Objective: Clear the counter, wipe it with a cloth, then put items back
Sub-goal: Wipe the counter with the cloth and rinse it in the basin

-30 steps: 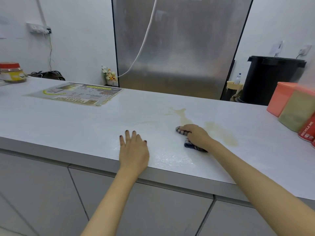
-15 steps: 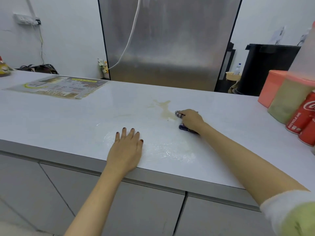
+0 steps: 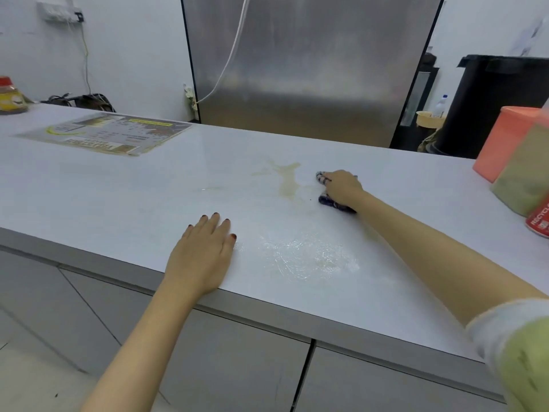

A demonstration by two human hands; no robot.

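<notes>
My right hand [image 3: 341, 187] presses a bunched dark blue checked cloth [image 3: 329, 201] onto the white counter [image 3: 148, 197], far from the front edge. Just left of the cloth lies a yellowish spill stain [image 3: 287, 181]. My left hand [image 3: 202, 252] rests flat on the counter near its front edge, fingers spread, holding nothing. A wet, shiny wiped patch [image 3: 306, 254] shows between the hands.
A laminated menu sheet [image 3: 104, 133] lies at the back left, a red-lidded jar [image 3: 10, 96] beyond it. At the right stand an orange container [image 3: 502, 141], a greenish container [image 3: 525, 179] and a red can [image 3: 539, 218]. A steel fridge [image 3: 306, 63] and black bin [image 3: 499, 105] are behind.
My right hand has slid the cloth away from me and to the right across the counter; the stain that lay to its right is gone. The left hand has stayed put.
</notes>
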